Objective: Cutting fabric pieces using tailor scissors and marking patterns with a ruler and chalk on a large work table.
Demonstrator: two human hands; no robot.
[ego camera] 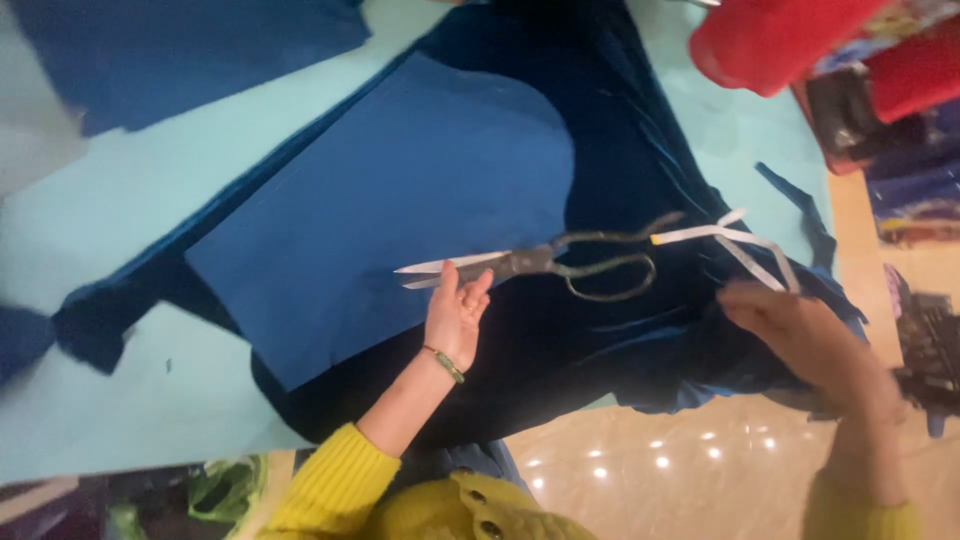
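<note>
Dark blue velvet fabric [600, 340] is spread over a light turquoise table [150, 390]. A lighter blue pattern piece [400, 200] lies flat on it. Large metal scissors [540, 262] rest on the fabric, blades slightly apart and pointing left. My left hand [455, 318] lies flat beside the pattern's edge, fingers extended, their tips touching the blades from below. My right hand [800, 335], blurred, grips the bunched fabric at the table's right edge. A white tape strip [735, 237] lies just above that hand.
Another dark blue piece of cloth [180, 50] lies at the top left. Red bags or containers [770, 40] and cluttered goods stand at the top right. A glossy beige floor [660, 470] shows below the table's edge. A blue fabric strip [800, 210] lies at the right.
</note>
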